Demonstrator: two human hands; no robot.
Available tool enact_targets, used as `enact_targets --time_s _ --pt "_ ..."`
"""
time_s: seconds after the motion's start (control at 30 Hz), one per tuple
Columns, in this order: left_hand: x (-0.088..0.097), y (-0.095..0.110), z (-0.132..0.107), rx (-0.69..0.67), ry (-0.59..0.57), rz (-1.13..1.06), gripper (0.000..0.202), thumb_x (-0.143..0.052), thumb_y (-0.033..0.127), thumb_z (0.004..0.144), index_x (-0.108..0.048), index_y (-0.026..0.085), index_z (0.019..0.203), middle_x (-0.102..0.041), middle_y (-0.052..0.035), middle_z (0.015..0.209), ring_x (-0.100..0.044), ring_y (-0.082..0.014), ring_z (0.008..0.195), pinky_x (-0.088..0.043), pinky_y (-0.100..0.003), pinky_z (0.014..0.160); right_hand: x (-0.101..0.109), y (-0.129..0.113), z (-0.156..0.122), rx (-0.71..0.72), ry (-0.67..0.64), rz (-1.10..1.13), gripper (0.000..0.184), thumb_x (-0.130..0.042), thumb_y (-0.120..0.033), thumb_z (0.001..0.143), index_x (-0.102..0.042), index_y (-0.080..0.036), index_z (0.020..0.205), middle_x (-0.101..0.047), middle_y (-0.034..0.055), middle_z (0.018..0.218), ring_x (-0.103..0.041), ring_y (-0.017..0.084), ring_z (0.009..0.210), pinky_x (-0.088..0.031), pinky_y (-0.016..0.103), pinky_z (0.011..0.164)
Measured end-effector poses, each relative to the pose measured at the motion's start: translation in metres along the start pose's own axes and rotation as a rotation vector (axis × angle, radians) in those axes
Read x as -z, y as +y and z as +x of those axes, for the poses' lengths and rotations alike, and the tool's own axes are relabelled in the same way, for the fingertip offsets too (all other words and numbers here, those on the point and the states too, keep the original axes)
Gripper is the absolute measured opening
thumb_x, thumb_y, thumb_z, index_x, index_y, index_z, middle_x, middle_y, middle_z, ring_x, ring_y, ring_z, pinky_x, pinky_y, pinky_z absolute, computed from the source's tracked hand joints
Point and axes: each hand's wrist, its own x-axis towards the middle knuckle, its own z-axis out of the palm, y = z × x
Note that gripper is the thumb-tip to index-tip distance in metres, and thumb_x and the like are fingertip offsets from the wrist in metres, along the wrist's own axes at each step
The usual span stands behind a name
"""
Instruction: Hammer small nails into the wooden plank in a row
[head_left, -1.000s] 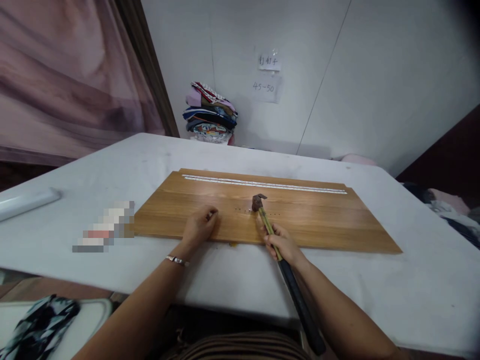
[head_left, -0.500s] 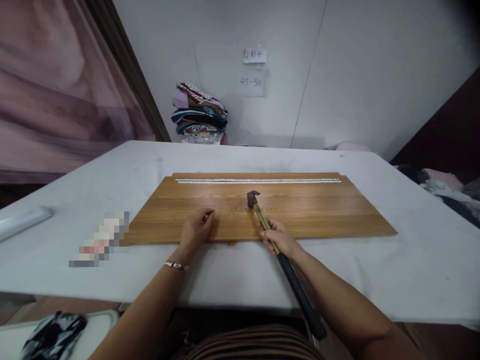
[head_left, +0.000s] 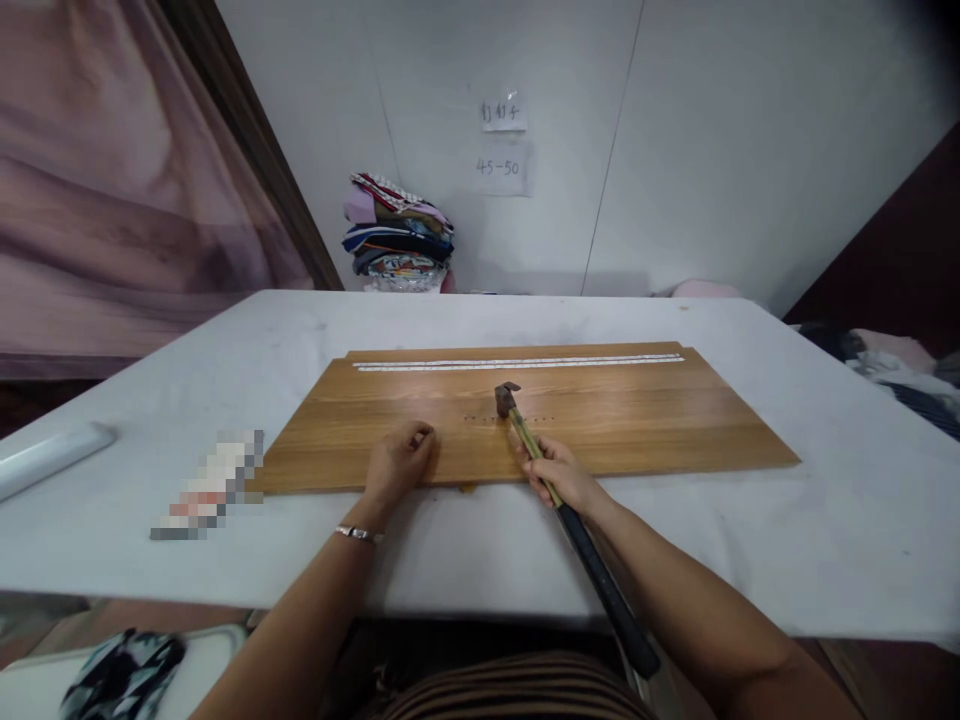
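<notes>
A long wooden board (head_left: 637, 425) lies flat on a white table (head_left: 825, 520). My right hand (head_left: 562, 474) grips a hammer (head_left: 517, 420) partway up its handle; the dark head rests on the board at a row of small nails (head_left: 536, 418). My left hand (head_left: 401, 462) rests on the board's near edge with its fingers curled in a pinch; what they hold, if anything, is too small to see. A bracelet sits on the left wrist. A white strip (head_left: 517, 362) runs along the board's far edge.
A blurred small object (head_left: 210, 485) lies left of the board, and a white tube (head_left: 52, 455) sits at the table's left edge. Folded clothes (head_left: 397, 235) are stacked by the wall under two paper notes (head_left: 502, 140). A patterned cloth (head_left: 124, 675) lies below left.
The view has shifted slightly; both hands and the hammer keep the same places on the board.
</notes>
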Motion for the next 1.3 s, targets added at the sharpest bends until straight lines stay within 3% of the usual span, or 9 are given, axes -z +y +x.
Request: enact_targets --time_s 0.37,0.57,0.73,0.93,1.3 --pt "-0.003 0.003 0.002 0.006 -0.014 -0.076 0.027 -0.048 0.040 0.078 -0.066 0.021 0.084 -0.067 -0.0011 0.074 -0.058 -0.0149 0.067 -0.043 -0.026 0.064 0.003 -0.003 0.001 0.008 0.011 0.031 0.028 -0.052 -0.026 0.063 -0.046 -0.019 0.090 -0.043 -0.0135 0.036 -0.031 0.006 0.024 -0.023 0.016 0.027" --pt "-0.025 0.028 0.008 -0.051 -0.042 -0.229 0.023 -0.050 0.036 0.078 -0.066 0.020 0.083 -0.066 -0.0006 0.074 -0.057 -0.0138 0.066 -0.046 -0.026 0.065 0.005 -0.005 0.003 0.038 0.058 0.115 0.029 -0.054 -0.026 0.062 -0.045 -0.018 0.088 -0.044 -0.0133 0.038 -0.032 0.006 0.024 -0.024 0.017 0.026" --pt "-0.047 0.056 0.023 -0.159 -0.056 -0.365 0.020 -0.054 0.034 0.080 -0.067 0.019 0.081 -0.067 -0.0040 0.094 -0.060 -0.0157 0.088 -0.047 -0.029 0.082 0.007 -0.007 0.005 0.052 0.102 0.181 0.031 -0.054 -0.026 0.060 -0.045 -0.019 0.089 -0.046 -0.0130 0.042 -0.032 0.006 0.024 -0.027 0.017 0.025" --pt "-0.068 0.082 0.040 -0.255 0.000 -0.277 0.011 -0.059 0.026 0.078 -0.070 0.023 0.076 -0.066 -0.0027 0.100 -0.055 -0.0185 0.103 -0.041 -0.038 0.096 0.009 -0.009 0.006 0.072 0.116 0.199 0.032 -0.056 -0.027 0.061 -0.043 -0.019 0.090 -0.045 -0.0137 0.041 -0.033 0.006 0.023 -0.026 0.017 0.025" --pt "-0.077 0.085 0.043 -0.209 0.008 -0.163 0.012 -0.060 0.028 0.080 -0.071 0.025 0.078 -0.067 -0.0009 0.101 -0.053 -0.0192 0.106 -0.037 -0.041 0.097 0.008 -0.006 0.006 0.085 0.101 0.167 0.030 -0.054 -0.028 0.063 -0.043 -0.019 0.090 -0.044 -0.0140 0.035 -0.032 0.007 0.023 -0.027 0.017 0.025"
